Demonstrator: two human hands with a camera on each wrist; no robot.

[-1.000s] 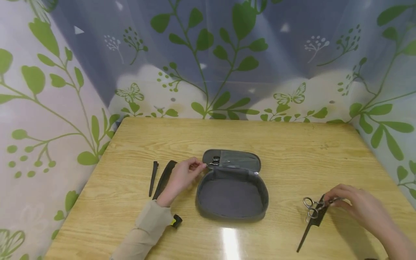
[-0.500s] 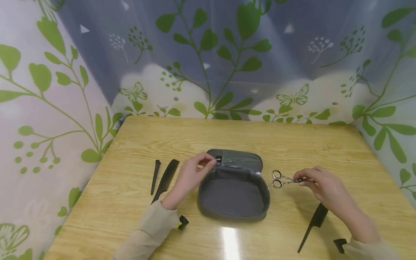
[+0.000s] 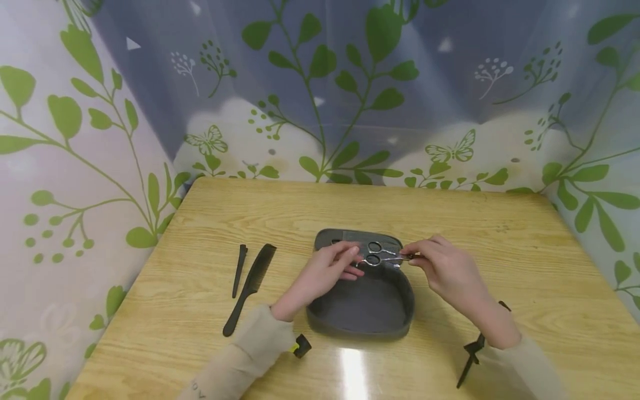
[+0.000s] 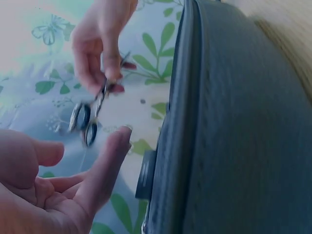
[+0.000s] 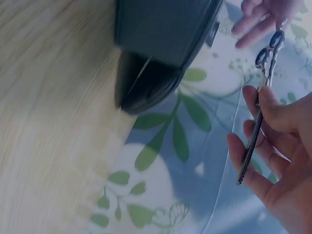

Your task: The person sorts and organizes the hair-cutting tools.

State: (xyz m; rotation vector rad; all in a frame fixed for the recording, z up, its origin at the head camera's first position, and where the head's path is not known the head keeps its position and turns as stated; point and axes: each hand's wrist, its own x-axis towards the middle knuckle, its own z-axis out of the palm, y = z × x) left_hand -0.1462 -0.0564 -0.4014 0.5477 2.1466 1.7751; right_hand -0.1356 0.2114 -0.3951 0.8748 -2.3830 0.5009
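In the head view, my right hand (image 3: 450,272) pinches a pair of metal haircutting scissors (image 3: 391,258) by the blade end. The ring handles point left, above the hinge of a dark grey zip case (image 3: 360,333). My left hand (image 3: 322,272) is close to those rings. From the left wrist view, its thumb and fingers (image 4: 108,165) are spread, with a gap between them and the scissors (image 4: 101,100). The case stands unfolded, its lid lying back. A pocketed second pair of scissors is mostly hidden behind my left hand. In the right wrist view, the blades (image 5: 253,139) lie along my fingers.
Left of the case, a black handled comb (image 3: 255,278) and a slim black hair clip (image 3: 239,272) lie on the wooden table (image 3: 280,205). A tail comb (image 3: 466,373) sits beneath my right forearm, partly covered. Patterned curtain hangs behind the table.
My right hand has lifted the scissors off near the tail comb and carried them left to the case. The left hand has left the lid's scissors side and shifted right, toward the rings.
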